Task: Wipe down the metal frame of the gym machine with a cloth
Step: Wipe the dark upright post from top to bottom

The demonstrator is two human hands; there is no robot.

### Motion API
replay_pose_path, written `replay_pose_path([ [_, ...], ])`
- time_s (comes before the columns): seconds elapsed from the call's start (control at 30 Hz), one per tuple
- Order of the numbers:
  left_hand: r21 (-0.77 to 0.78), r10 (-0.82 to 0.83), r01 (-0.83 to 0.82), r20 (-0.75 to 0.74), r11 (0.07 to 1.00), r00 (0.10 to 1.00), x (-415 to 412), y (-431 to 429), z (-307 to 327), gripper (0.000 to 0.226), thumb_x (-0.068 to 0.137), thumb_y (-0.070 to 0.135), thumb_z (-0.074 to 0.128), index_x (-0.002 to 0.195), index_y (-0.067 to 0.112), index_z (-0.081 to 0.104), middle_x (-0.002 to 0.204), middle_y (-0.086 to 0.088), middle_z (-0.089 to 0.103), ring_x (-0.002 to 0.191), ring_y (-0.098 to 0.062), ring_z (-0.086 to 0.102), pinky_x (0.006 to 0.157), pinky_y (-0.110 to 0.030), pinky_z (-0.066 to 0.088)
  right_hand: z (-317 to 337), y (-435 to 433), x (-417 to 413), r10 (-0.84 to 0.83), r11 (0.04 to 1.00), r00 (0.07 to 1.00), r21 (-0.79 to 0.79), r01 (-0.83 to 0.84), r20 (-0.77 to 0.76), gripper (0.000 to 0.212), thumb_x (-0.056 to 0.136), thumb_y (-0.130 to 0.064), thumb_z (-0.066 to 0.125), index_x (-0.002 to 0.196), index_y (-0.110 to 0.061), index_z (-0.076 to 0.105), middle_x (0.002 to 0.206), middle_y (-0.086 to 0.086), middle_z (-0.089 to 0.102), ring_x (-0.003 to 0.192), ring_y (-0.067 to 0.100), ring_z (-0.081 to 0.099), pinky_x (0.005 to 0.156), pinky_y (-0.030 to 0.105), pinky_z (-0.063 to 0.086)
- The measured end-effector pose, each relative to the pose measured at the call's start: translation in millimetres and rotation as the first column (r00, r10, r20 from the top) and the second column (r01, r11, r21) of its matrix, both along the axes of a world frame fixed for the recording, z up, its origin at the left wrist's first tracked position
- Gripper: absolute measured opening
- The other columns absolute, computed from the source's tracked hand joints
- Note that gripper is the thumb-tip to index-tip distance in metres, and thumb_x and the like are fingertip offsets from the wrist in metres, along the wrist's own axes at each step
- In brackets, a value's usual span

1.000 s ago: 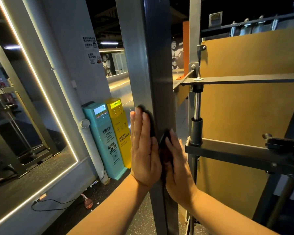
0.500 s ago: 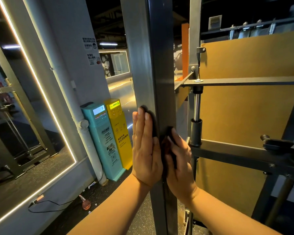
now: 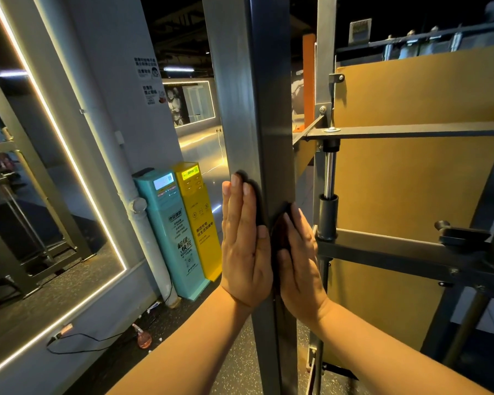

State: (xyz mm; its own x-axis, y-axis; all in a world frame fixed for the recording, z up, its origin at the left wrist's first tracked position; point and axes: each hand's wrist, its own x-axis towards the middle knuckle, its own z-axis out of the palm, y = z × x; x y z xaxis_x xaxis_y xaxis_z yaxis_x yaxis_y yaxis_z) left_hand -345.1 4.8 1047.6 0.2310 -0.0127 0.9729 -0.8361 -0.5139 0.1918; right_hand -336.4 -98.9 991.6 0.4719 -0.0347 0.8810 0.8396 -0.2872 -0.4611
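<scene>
Left hand (image 3: 244, 249) and right hand (image 3: 300, 260) press flat, fingers straight, on opposite faces of the vertical metal post (image 3: 257, 109) at frame centre, sandwiching a dark cloth (image 3: 280, 229) that wraps its edge. Teal kiosk (image 3: 173, 232) and yellow kiosk (image 3: 201, 218) stand just left, against the wall.

Floor (image 3: 211, 352): dark, speckled.
Kiosks: teal charging kiosk (image 3: 173, 232) and yellow charging kiosk (image 3: 201, 220) stand upright, side by side.
Pipe: white drainpipe (image 3: 154, 252) comes down just left of the teal one.
Loose items: pink bottle (image 3: 143, 337) lying beside a black cable (image 3: 92, 342).
</scene>
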Motion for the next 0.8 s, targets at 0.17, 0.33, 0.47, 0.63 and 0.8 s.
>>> replay_pose_path([
  [0.17, 0.001, 0.026, -0.026, 0.017, 1.0, 1.0, -0.4, -0.4, 0.5, 0.065, 0.106, 0.014, 0.035, 0.166, 0.023, 0.012, 0.173, 0.003, 0.008, 0.16, -0.034, 0.008, 0.129, -0.051, 0.011, 72.3, 1.4, 9.4, 0.02, 0.997, 0.999, 0.075, -0.018, -0.025, 0.047, 0.111, -0.039, 0.027, 0.157, -0.028, 0.027, 0.168, 0.008, 0.023, 0.156, 0.026, 0.021, 0.12, 0.06, 0.03],
  [0.33, -0.007, 0.018, -0.018, 0.001, 1.0, 1.0, -2.3, -1.3, -0.9, 0.063, 0.107, 0.015, 0.034, 0.166, 0.021, 0.013, 0.173, 0.0, 0.01, 0.159, -0.037, 0.01, 0.128, -0.055, 0.012, 63.9, 3.0, 6.9, 0.033, 0.998, 0.999, 0.043, -0.035, 0.039, 0.048, 0.11, -0.022, 0.031, 0.158, -0.019, 0.028, 0.168, 0.014, 0.023, 0.157, 0.036, 0.017, 0.12, 0.066, 0.025],
  [0.47, -0.027, 0.04, -0.04, -0.008, 0.999, 0.999, -1.3, -1.5, -3.3, 0.055, 0.112, 0.027, 0.027, 0.166, 0.024, 0.012, 0.174, 0.004, 0.008, 0.16, -0.034, 0.009, 0.129, -0.051, 0.011, -9.8, 3.3, -4.3, 0.062, 0.996, 0.997, -0.074, -0.057, 0.056, 0.054, 0.111, -0.024, 0.034, 0.163, -0.029, 0.019, 0.172, 0.005, 0.014, 0.155, 0.044, 0.015, 0.115, 0.074, 0.025],
  [0.63, -0.042, 0.07, -0.072, -0.03, 0.997, 0.997, -1.8, -4.8, -11.9, 0.054, 0.113, 0.028, 0.026, 0.166, 0.025, 0.012, 0.174, 0.004, 0.007, 0.16, -0.034, 0.007, 0.129, -0.053, 0.011, 1.5, -14.8, 9.4, 0.086, 0.977, 0.987, -0.207, -0.057, 0.135, 0.061, 0.108, -0.017, 0.045, 0.162, -0.031, 0.02, 0.172, -0.002, 0.011, 0.154, 0.045, 0.018, 0.117, 0.071, 0.027],
  [0.8, -0.063, 0.082, -0.086, -0.061, 0.994, 0.995, -5.5, -7.2, -18.8, 0.054, 0.113, 0.027, 0.027, 0.166, 0.028, 0.012, 0.174, 0.006, 0.007, 0.161, -0.031, 0.008, 0.128, -0.055, 0.013, 75.6, -18.7, 29.0, 0.06, 0.992, 0.976, -0.123, -0.034, 0.209, 0.041, 0.11, -0.011, 0.038, 0.147, 0.008, 0.042, 0.16, 0.026, 0.03, 0.154, 0.044, 0.022, 0.122, 0.063, 0.025],
])
